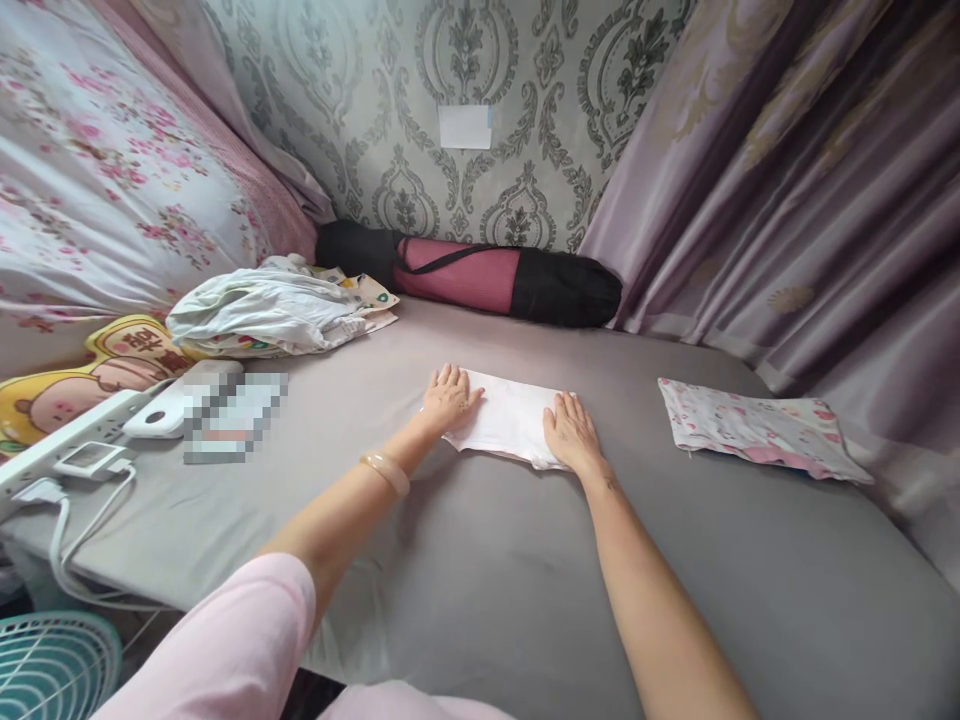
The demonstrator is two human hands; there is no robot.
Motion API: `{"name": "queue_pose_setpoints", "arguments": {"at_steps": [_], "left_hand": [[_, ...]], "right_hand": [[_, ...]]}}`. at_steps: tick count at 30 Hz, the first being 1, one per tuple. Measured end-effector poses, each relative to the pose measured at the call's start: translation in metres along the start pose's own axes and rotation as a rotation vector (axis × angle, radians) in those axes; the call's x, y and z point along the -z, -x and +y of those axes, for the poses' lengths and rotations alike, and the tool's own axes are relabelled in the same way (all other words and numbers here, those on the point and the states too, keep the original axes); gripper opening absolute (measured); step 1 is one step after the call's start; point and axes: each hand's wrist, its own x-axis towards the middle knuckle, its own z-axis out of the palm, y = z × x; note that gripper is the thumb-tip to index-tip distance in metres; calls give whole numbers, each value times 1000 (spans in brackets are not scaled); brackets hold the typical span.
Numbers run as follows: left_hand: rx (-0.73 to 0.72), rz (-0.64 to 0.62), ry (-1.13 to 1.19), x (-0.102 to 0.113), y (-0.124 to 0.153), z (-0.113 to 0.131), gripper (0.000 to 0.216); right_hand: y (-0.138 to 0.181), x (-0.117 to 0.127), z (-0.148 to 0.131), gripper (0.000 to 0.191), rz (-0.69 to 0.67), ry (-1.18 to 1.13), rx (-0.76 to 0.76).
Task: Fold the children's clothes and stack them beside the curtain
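Now my left fingers and right fingers press flat, gripping nothing, on the two ends of the white cloth, which looks smooth. Past my right ones, a flowery cloth seems folded; past my left, a messy pile looks undone.

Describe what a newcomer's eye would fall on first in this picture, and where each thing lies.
First comes the white cloth, on the grey sheet near the middle, with the left hand flat on its left end and the right hand on its right end. Next is the long pink-and-black bag along the foot of the patterned wall. The yellow cartoon cushion also stands out at the far left, behind the white power strip.
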Motion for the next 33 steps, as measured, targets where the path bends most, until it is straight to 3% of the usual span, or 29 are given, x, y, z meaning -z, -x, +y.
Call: {"name": "queue_pose_setpoints", "arguments": {"at_steps": [5,14,19,22,25,29,33], "left_hand": [[31,-26,32,1,4,-19,67],[17,-17,12,0,5,-20,65],[-34,100,-59,2,11,-21,58],[-91,197,-143,5,17,-8,54],[-166,178,-150,6,30,16,56],[-247,92,-123,-5,47,42,57],[-232,67,-105,-16,51,44,57]], "right_hand": [[0,0,-2,61,-1,1,-12],[1,0,-3,61,4,-56,-8],[8,4,-7,57,84,-74,-10],[18,12,-16,54,184,-49,81],[31,17,-31,53,212,-63,219],[44,11,-46,51,137,-110,296],[47,4,-49,52,59,-126,280]]}}
